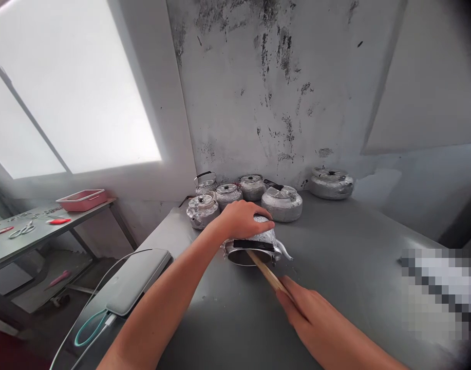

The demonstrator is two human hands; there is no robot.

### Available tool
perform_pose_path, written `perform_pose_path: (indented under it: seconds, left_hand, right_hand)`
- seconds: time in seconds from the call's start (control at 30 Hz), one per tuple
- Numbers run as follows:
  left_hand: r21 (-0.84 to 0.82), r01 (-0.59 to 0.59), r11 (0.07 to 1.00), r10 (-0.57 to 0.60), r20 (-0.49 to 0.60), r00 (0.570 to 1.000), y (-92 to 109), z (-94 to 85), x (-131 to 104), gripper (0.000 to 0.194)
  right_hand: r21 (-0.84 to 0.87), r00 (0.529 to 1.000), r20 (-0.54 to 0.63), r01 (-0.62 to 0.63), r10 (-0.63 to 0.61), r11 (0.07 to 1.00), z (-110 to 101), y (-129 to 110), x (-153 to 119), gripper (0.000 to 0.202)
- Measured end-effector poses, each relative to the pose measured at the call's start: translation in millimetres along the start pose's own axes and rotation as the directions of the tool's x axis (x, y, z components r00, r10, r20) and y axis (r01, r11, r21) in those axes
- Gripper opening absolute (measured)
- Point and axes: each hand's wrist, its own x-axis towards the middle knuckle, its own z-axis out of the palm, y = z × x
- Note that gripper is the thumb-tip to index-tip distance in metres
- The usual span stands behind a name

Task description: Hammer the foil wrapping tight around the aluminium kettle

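Observation:
A dented silver kettle point(266, 232) lies tipped on the table, its open mouth facing me and its spout pointing right. Across the mouth runs its black handle grip. My left hand point(245, 220) rests over the top of the kettle's body, fingers curved round it and steadying it. In my right hand point(302, 303) is a wooden stick point(269, 275), gripped with closed fingers. The stick's far end goes inside the kettle's mouth and is hidden there.
Several silver kettles point(228, 193) stand behind, near the stained wall, with another kettle point(331, 184) farther right. A power bank point(138, 282) with cables lies at left. On a side table are a pink basket point(83, 200) and scissors point(22, 229). A blurred patch covers the right edge.

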Motion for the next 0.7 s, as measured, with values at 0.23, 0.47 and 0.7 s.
perform_pose_path:
  seconds: [0.23, 0.47, 0.7]
  left_hand:
    - [0.016, -0.011, 1.000, 0.011, -0.011, 1.000, -1.5, 0.9, 0.5, 0.036]
    - [0.016, 0.004, 1.000, -0.004, -0.003, 1.000, -0.2, 0.2, 0.0, 0.037]
    - [0.026, 0.010, 1.000, -0.010, -0.020, 1.000, 2.3, -0.4, -0.8, 0.036]
  right_hand:
    - [-0.004, 1.000, -0.019, -0.015, 0.015, 1.000, 1.5, 2.4, -1.2, 0.039]
    - [0.051, 1.000, -0.025, -0.009, 0.010, 0.999, 2.8, 6.8, 2.0, 0.037]
    - [0.059, 1.000, 0.004, -0.002, 0.002, 0.998, 0.4, -1.5, -4.4, 0.033]
